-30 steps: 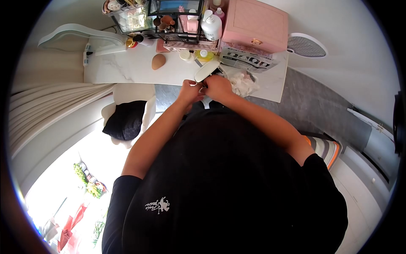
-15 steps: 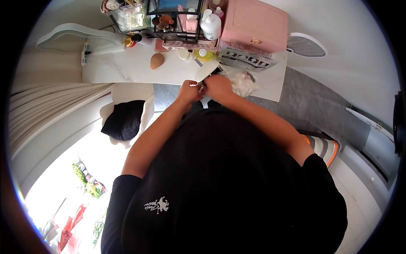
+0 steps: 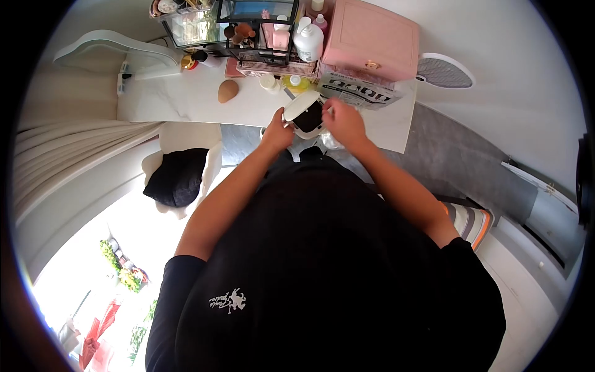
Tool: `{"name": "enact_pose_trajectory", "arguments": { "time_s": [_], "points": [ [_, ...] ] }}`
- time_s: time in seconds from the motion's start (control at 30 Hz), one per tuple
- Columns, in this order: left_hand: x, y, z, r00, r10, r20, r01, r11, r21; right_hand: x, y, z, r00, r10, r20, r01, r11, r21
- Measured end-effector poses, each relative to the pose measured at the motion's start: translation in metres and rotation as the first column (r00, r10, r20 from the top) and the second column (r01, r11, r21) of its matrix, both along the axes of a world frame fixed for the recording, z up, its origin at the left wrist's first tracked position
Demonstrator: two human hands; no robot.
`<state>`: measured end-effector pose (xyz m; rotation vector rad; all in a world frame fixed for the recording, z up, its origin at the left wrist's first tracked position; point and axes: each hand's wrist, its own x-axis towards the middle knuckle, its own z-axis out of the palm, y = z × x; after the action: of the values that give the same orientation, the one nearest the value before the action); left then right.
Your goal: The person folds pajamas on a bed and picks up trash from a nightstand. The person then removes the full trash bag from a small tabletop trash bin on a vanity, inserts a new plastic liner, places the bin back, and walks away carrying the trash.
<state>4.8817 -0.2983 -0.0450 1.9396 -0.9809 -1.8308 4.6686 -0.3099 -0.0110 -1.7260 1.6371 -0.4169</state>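
A small white lidded bin (image 3: 302, 105) is held at the desk's front edge, its lid raised and its dark inside showing. My left hand (image 3: 279, 131) grips the bin's left side, with the fingers closed round it. At the opposite rim is my right hand (image 3: 344, 123), its fingers curled in a pinch; whatever is between them is too small to make out. Some crumpled whitish plastic (image 3: 331, 141) shows below the bin, partly hidden by my right hand and wrist.
On the white desk (image 3: 173, 102) are a brown egg-shaped sponge (image 3: 228, 91), a white jar (image 3: 269, 83), a yellow bottle (image 3: 295, 82), a white pump bottle (image 3: 308, 40), a pink box (image 3: 373, 37) and a printed packet (image 3: 359, 90). A chair with a black cushion (image 3: 178, 177) stands left.
My right hand has moved right, from in front of the bin to its right rim. The bin's dark inside is now exposed. The crumpled whitish plastic shows lower and less.
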Motion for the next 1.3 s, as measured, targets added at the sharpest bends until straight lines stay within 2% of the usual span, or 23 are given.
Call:
{"name": "enact_pose_trajectory", "arguments": {
  "time_s": [0.07, 0.13, 0.2, 0.37, 0.43, 0.47, 0.5, 0.53, 0.57, 0.6, 0.63, 0.67, 0.7, 0.73, 0.8, 0.9, 0.97, 1.03, 1.1, 1.17, 1.2, 1.27, 1.3],
  "points": [
    [0.001, 0.000, -0.004, 0.999, -0.028, -0.039, 0.028, 1.000, 0.008, -0.012, -0.014, -0.003, 0.987, -0.148, -0.059, 0.150, 0.988, 0.040],
    [0.000, 0.000, -0.008, 0.999, 0.012, -0.043, -0.013, 0.999, -0.031, -0.018, -0.024, -0.026, 0.993, -0.121, -0.016, 0.121, 0.993, 0.003],
    [0.001, -0.003, -0.011, 0.999, -0.002, -0.038, 0.001, 1.000, -0.021, -0.021, -0.030, -0.045, 0.998, 0.011, 0.060, -0.015, 0.998, 0.067],
    [0.007, -0.011, -0.003, 0.997, -0.076, 0.013, 0.077, 0.996, -0.043, -0.030, -0.022, -0.060, 0.974, 0.009, 0.227, -0.027, 0.997, 0.078],
    [0.018, -0.019, 0.006, 0.992, -0.103, -0.072, 0.106, 0.994, 0.040, -0.032, -0.020, -0.062, 0.955, -0.009, 0.298, -0.014, 0.997, 0.072],
    [0.022, -0.023, 0.003, 0.992, -0.102, -0.071, 0.105, 0.994, 0.036, -0.035, -0.017, -0.060, 0.918, -0.089, 0.385, 0.034, 0.989, 0.146],
    [0.024, -0.024, -0.001, 0.994, -0.036, -0.104, 0.024, 0.993, -0.115, -0.037, -0.012, -0.058, 0.870, -0.176, 0.461, 0.074, 0.970, 0.231],
    [0.024, -0.023, 0.003, 0.989, 0.025, -0.147, -0.063, 0.964, -0.257, -0.040, -0.007, -0.058, 0.870, -0.178, 0.460, 0.073, 0.969, 0.237],
    [0.021, -0.029, 0.014, 0.965, 0.016, -0.262, -0.054, 0.989, -0.137, -0.044, -0.004, -0.057, 0.859, -0.210, 0.468, 0.084, 0.958, 0.275],
    [0.017, -0.031, 0.011, 0.965, 0.017, -0.262, -0.055, 0.989, -0.139, -0.046, -0.004, -0.057, 0.847, -0.240, 0.475, 0.096, 0.947, 0.307],
    [0.012, -0.035, 0.006, 0.983, -0.143, -0.110, 0.116, 0.967, -0.226, -0.046, -0.004, -0.053, 0.847, -0.239, 0.475, 0.098, 0.948, 0.302],
    [0.009, -0.037, 0.001, 0.956, -0.290, 0.055, 0.293, 0.913, -0.283, -0.047, -0.001, -0.050, 0.875, -0.167, 0.454, 0.046, 0.963, 0.265],
    [0.008, -0.036, -0.003, 0.857, -0.417, 0.302, 0.509, 0.777, -0.372, -0.047, 0.001, -0.048, 0.898, -0.097, 0.429, -0.006, 0.973, 0.232],
    [0.005, -0.033, -0.005, 0.856, -0.420, 0.301, 0.511, 0.775, -0.372, -0.044, 0.000, -0.034, 0.898, -0.100, 0.428, -0.002, 0.973, 0.232],
    [-0.001, -0.025, -0.012, 0.890, -0.346, 0.298, 0.445, 0.806, -0.391, -0.036, -0.007, 0.000, 0.998, 0.022, 0.056, -0.040, 0.937, 0.346],
    [-0.005, -0.024, -0.009, 0.888, -0.348, 0.301, 0.446, 0.812, -0.376, -0.037, -0.001, -0.026, 0.996, -0.013, 0.093, -0.017, 0.949, 0.313],
    [-0.005, -0.021, -0.018, 0.889, -0.334, 0.314, 0.440, 0.814, -0.379, -0.035, -0.002, -0.015, 0.999, 0.016, 0.043, -0.030, 0.941, 0.337],
    [-0.001, -0.031, -0.026, 0.866, -0.408, 0.289, 0.494, 0.785, -0.375, -0.034, -0.006, -0.006, 0.999, 0.054, -0.004, -0.049, 0.941, 0.334],
    [-0.012, -0.025, -0.007, 0.865, -0.332, 0.377, 0.470, 0.800, -0.372, -0.032, -0.004, -0.008, 0.997, 0.072, -0.033, -0.057, 0.941, 0.334],
    [-0.029, -0.009, 0.018, 0.854, -0.210, 0.475, 0.417, 0.823, -0.386, -0.035, 0.008, -0.040, 0.995, 0.094, -0.017, -0.089, 0.979, 0.185],
    [-0.036, 0.000, 0.030, 0.855, -0.147, 0.497, 0.384, 0.824, -0.416, -0.035, 0.010, -0.051, 0.996, 0.089, 0.022, -0.091, 0.977, 0.193],
    [-0.035, 0.014, 0.054, 0.677, -0.315, 0.665, 0.658, 0.664, -0.356, -0.020, 0.022, -0.053, 0.990, 0.118, 0.073, -0.131, 0.971, 0.201],
    [-0.034, 0.020, 0.050, 0.562, -0.336, 0.756, 0.740, 0.612, -0.278, -0.012, 0.024, -0.046, 0.990, 0.132, 0.048, -0.139, 0.969, 0.205]
  ]
}}
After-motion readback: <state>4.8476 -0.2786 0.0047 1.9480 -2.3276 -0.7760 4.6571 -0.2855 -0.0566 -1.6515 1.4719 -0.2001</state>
